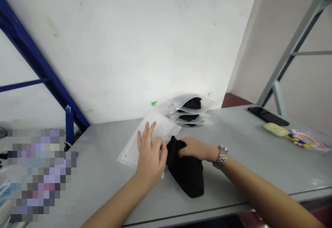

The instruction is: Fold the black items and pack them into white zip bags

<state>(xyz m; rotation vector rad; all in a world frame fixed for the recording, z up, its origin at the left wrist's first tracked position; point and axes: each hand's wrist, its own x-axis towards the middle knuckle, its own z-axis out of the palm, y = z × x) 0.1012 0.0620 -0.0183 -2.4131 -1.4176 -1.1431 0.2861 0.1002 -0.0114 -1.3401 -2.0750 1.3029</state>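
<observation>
A folded black cloth item (189, 178) hangs from my hands just above the table or rests on it; I cannot tell which. My right hand (193, 148), with a metal watch on the wrist, is closed on its upper part. At its left edge, my left hand (151, 152) pinches the cloth between thumb and index finger, the other fingers raised. Partly behind my left hand lies a flat frosted plastic bag (129, 148). Farther back is a stack of similar frosted bags (181, 101) with black cloth inside.
On the right of the grey table (233, 131) lie a black phone (268, 116), a pale yellow case (275, 129) and a colourful packet (307, 140). A white wall panel (155, 48) stands behind. Blue metal framing (44, 62) slants down at left, near a pixelated area.
</observation>
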